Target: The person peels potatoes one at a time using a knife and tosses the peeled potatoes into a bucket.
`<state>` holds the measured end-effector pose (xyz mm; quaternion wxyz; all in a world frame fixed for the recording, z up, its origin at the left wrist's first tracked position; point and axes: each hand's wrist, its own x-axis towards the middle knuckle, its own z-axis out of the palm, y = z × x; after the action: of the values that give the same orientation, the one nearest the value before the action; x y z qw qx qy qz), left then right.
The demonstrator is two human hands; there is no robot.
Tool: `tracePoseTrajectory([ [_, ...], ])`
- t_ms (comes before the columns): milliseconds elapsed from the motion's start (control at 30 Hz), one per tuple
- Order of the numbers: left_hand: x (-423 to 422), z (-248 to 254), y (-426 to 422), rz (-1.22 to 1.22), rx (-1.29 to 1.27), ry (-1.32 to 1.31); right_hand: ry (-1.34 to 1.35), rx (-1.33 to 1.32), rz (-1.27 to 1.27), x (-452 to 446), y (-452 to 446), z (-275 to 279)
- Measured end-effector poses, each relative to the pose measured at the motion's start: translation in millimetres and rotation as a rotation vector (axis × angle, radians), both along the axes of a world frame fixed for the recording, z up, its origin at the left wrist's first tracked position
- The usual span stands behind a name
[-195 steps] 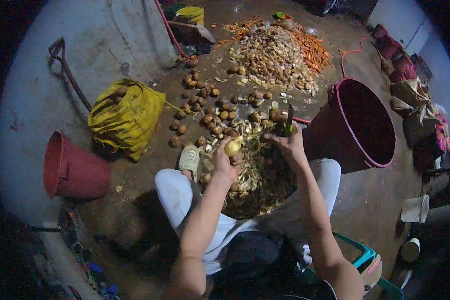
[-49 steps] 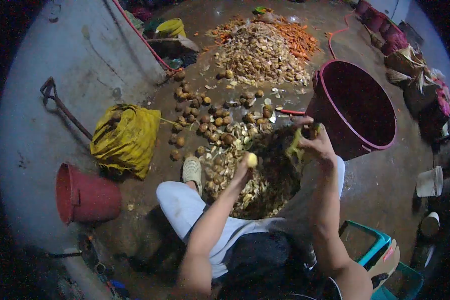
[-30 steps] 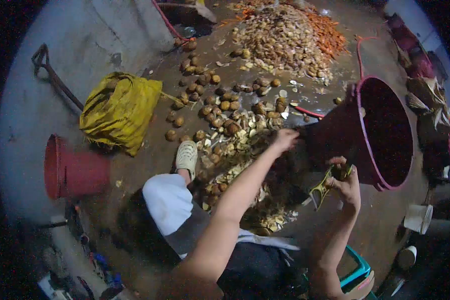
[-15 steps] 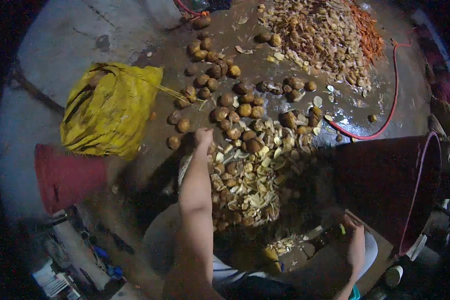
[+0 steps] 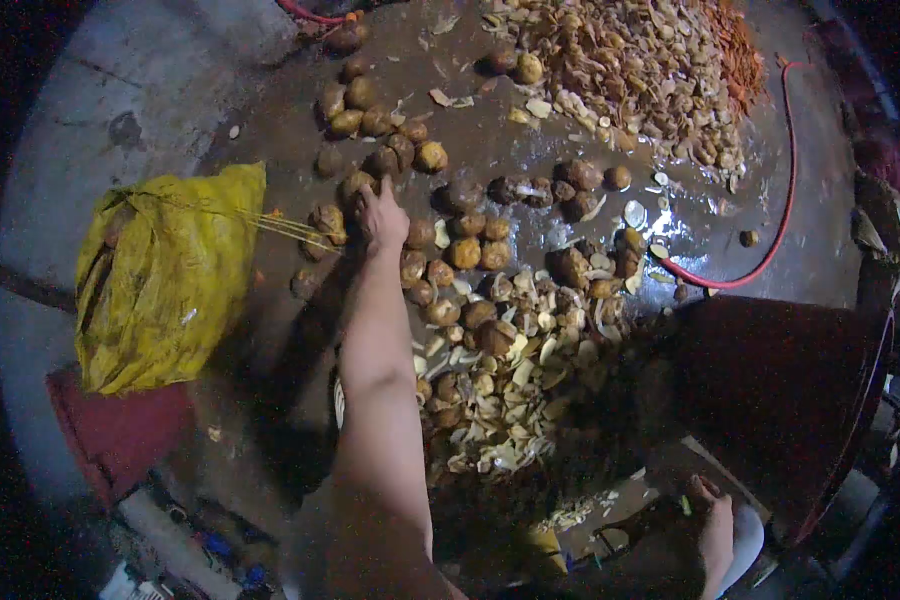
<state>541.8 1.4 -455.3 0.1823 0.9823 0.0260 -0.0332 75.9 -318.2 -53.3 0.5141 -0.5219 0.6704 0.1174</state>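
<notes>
My left hand [image 5: 382,218] reaches forward over the wet floor, fingers stretched out and apart. Its fingertips are at a round brown tuber [image 5: 358,187] in a loose group; whether they touch it I cannot tell. Below that hand lies a heap of pale peelings and cut pieces [image 5: 515,385], with whole tubers [image 5: 465,252] along its upper edge. At the lower right, my right hand [image 5: 715,530] is closed near my knee. A small yellow-green bit [image 5: 685,505] shows at its fingers, but the dark shadow hides what it holds.
A yellow woven sack [image 5: 170,280] stands at left beside a red tub [image 5: 120,430]. At right is a large dark red tub [image 5: 770,390]. A red hose [image 5: 785,210] curves across the floor. Behind lies a big heap of peelings [image 5: 630,70] with orange scraps [image 5: 735,50].
My left hand has moved forward and left from the heap's edge to the tubers, its fingers now spreading. The view has shifted. My right hand stays near my knee.
</notes>
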Motion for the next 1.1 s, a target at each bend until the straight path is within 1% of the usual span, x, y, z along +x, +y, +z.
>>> tracePoseTrajectory([
  [33,4.6,2.2,-1.8,0.006,0.0,0.106,0.002,0.004,0.001,0.1,-0.2,-1.3],
  [67,6.0,2.9,-3.3,0.006,-0.006,0.095,0.008,0.007,0.004,0.4,-0.3,-2.2],
  [133,2.2,-2.1,-5.5,-0.098,0.184,-0.08,0.007,0.013,0.017,-0.6,0.3,-3.7],
  [167,0.1,-4.5,-5.8,-0.095,0.175,-0.087,0.006,0.016,0.027,-1.2,1.0,-4.4],
  [233,-15.7,12.8,-9.0,0.056,-0.075,0.03,0.006,0.023,0.037,-6.6,2.2,-4.3],
  [267,-24.9,18.0,-9.8,0.056,-0.077,0.031,0.007,0.028,0.041,-11.0,5.1,-3.6],
  [333,-39.4,23.0,-6.5,0.216,-0.702,-0.212,0.001,0.044,0.045,-18.2,9.7,-4.4],
  [367,-47.1,29.3,-3.1,0.21,-0.702,-0.221,0.001,0.061,0.047,-20.3,13.3,-7.2],
  [433,-64.4,44.8,16.3,0.672,-2.091,0.358,0.017,0.104,0.103,-23.4,23.3,-13.1],
  [467,-78.9,57.9,22.7,0.656,-2.089,0.342,-0.004,-0.011,0.422,-23.8,29.7,-2.4],
  [533,-120.3,89.9,16.4,0.419,-2.432,0.434,-0.023,-0.315,1.027,-25.4,39.6,16.9],
  [567,-137.6,103.4,9.4,0.39,-2.436,0.429,-0.032,-0.509,1.31,-27.3,42.6,25.2],
  [633,-170.5,132.5,-6.2,0.418,-2.391,0.384,-0.065,-0.372,1.323,-32.5,44.3,24.9],
  [667,-188.6,148.2,-14.5,0.39,-2.393,0.381,-0.081,-0.387,1.314,-35.0,47.2,28.1],
  [733,-228.9,195.2,-33.2,0.054,-2.331,0.186,-0.042,-0.382,1.441,-41.9,50.2,36.5],
  [767,-248.8,220.7,-39.2,0.032,-2.329,0.191,-0.053,-0.391,1.428,-50.1,48.5,36.2],
  [833,-284.9,275.9,-47.8,-0.249,-2.284,0.364,-0.412,-0.59,1.363,-64.7,42.3,21.6],
  [867,-300.2,299.8,-51.4,-0.281,-2.233,0.372,-0.551,-0.507,1.198,-69.1,37.9,-3.2],
  [900,-315.4,322.9,-55.0,-0.313,-2.182,0.379,-0.646,-0.421,1.062,-66.4,42.1,15.2],
  [933,-330.0,338.0,-57.1,-0.358,-2.05,0.356,-0.743,-0.339,0.924,-63.4,46.3,33.5],
  [967,-343.2,353.2,-60.8,-0.404,-1.922,0.326,-0.777,-0.305,0.864,-61.6,50.8,61.5],
  [1000,-355.2,376.9,-63.7,-0.456,-1.994,0.374,-0.811,-0.271,0.803,-59.9,55.3,89.5],
  [1033,-365.4,395.3,-65.7,-0.482,-1.989,0.376,-0.8,-0.403,0.881,-63.0,53.5,88.3],
  [1067,-374.7,411.9,-65.5,-0.459,-2.086,0.529,-0.787,-0.533,0.96,-66.1,53.5,82.9],
  [1100,-383.7,423.3,-62.7,-0.421,-2.174,0.69,-0.798,-0.535,0.95,-70.7,53.7,70.9],
])
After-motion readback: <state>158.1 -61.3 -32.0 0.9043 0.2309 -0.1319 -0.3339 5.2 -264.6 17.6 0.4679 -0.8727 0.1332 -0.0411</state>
